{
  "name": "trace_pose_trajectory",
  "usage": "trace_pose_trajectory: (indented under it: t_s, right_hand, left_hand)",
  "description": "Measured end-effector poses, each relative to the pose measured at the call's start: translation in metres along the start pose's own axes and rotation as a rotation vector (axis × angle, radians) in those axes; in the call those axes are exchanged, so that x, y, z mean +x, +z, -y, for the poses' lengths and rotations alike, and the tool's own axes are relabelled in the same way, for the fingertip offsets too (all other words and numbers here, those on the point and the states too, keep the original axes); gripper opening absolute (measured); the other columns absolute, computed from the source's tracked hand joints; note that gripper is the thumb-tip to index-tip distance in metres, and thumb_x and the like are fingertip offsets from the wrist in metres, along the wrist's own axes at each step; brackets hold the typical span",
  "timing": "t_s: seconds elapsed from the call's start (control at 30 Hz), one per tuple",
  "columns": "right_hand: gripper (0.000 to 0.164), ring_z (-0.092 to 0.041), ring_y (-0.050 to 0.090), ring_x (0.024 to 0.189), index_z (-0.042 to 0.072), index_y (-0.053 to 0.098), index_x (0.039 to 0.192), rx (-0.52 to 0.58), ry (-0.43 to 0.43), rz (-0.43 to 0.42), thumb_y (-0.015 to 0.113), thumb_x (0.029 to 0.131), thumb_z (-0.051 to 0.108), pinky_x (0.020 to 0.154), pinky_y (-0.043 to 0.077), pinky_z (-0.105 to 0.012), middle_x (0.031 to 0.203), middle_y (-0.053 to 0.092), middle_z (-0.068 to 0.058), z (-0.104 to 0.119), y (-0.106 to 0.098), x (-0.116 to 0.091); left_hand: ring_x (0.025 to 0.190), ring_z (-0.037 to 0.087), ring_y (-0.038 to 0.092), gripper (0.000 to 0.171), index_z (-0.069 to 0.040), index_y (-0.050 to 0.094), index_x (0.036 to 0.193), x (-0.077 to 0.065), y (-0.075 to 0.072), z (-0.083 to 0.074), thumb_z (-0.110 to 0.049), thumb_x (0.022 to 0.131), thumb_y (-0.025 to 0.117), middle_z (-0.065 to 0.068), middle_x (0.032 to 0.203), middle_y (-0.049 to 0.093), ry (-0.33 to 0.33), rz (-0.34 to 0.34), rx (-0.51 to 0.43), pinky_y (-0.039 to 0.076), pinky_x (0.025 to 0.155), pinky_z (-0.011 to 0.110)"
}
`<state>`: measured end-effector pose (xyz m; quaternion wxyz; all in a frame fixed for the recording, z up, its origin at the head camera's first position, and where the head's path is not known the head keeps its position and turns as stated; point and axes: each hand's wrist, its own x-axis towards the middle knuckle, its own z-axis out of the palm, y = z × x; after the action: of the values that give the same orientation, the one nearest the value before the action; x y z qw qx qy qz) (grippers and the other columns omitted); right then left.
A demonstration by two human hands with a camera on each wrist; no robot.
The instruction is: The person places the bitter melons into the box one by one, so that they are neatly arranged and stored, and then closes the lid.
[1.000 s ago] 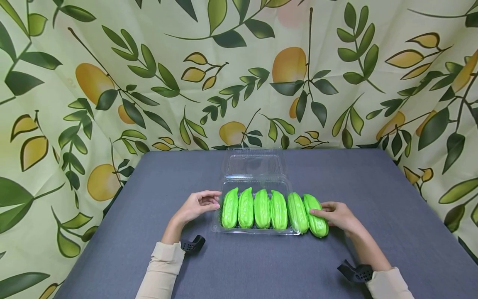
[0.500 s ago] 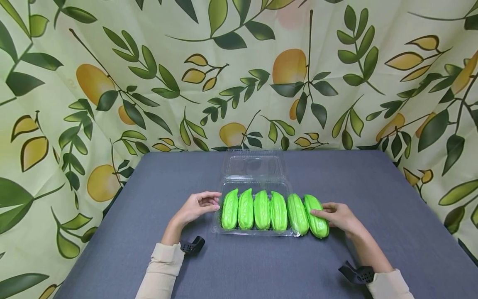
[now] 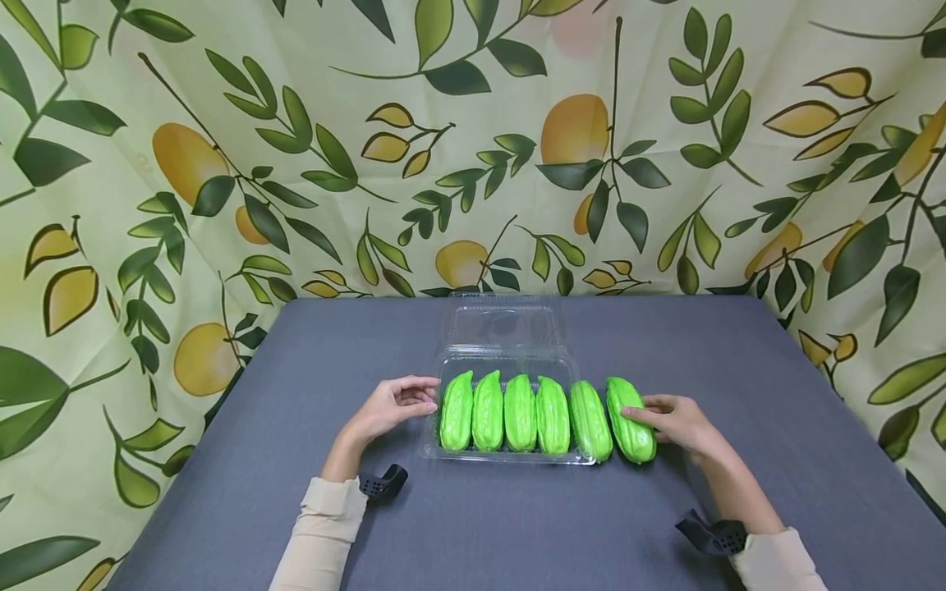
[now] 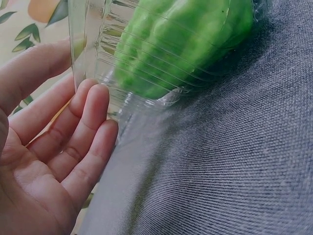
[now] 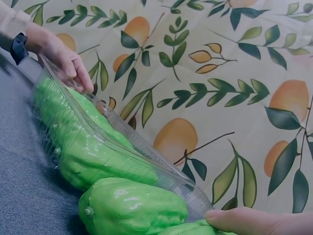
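Observation:
My right hand (image 3: 678, 423) holds a bumpy green bitter gourd (image 3: 631, 423), thumb on top and fingers at its far right side. Only a sliver of that gourd shows in the right wrist view, beside my thumb. Just left of it lies another bitter gourd (image 5: 131, 208), outside the right wall of a clear plastic clamshell box (image 3: 510, 460). Several more bitter gourds stand side by side inside the box. My left hand (image 3: 395, 406) is at the box's left rim, fingers loosely bent. In the left wrist view, its fingertips (image 4: 100, 95) touch the clear wall or nearly so.
The box's hinged lid (image 3: 504, 322) lies folded back behind it. A grey-blue cloth covers the table (image 3: 355, 328). A curtain (image 3: 473, 148) printed with leaves and fruit hangs along the table's back edge and sides.
My right hand has shifted the held gourd slightly right and upward in the head view. A gap now shows between it and its neighbour. My left hand stays put.

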<state>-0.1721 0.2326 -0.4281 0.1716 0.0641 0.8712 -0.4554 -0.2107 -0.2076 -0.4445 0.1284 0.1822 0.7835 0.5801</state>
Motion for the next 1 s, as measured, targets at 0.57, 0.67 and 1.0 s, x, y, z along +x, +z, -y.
trace_pose_trajectory:
  t_s: [0.57,0.67,1.0]
  right_hand:
    - [0.079,-0.043,0.053,0.122,-0.015,0.033,0.141,-0.029,-0.020,0.009,0.059,0.094,0.043,0.090,0.056,-0.042,0.140,0.043,-0.037,0.008,-0.006,-0.005]
    - [0.078,-0.043,0.053,0.123,-0.015,0.033,0.141,-0.032,-0.033,0.014,0.058,0.094,0.043,0.091,0.056,-0.042,0.140,0.043,-0.037,0.010,-0.007,-0.005]
    - [0.076,-0.039,0.053,0.122,-0.013,0.036,0.141,-0.028,-0.071,0.015,0.059,0.094,0.042,0.087,0.056,-0.037,0.140,0.045,-0.035,0.018,-0.009,-0.010]
  left_hand:
    - [0.087,-0.002,0.062,0.047,0.010,0.055,0.128,0.000,0.000,0.000,-0.007,0.087,0.070,0.035,0.113,0.058,-0.003,0.001,-0.010,0.053,0.078,0.013]
    - [0.087,-0.002,0.062,0.046,0.010,0.055,0.128,0.000,0.000,0.000,-0.007,0.087,0.070,0.035,0.112,0.058,-0.001,0.000,-0.013,0.053,0.079,0.013]
    - [0.087,-0.002,0.062,0.047,0.009,0.055,0.129,-0.001,0.000,-0.002,-0.008,0.087,0.069,0.035,0.113,0.058,-0.011,0.003,-0.018,0.054,0.078,0.014]
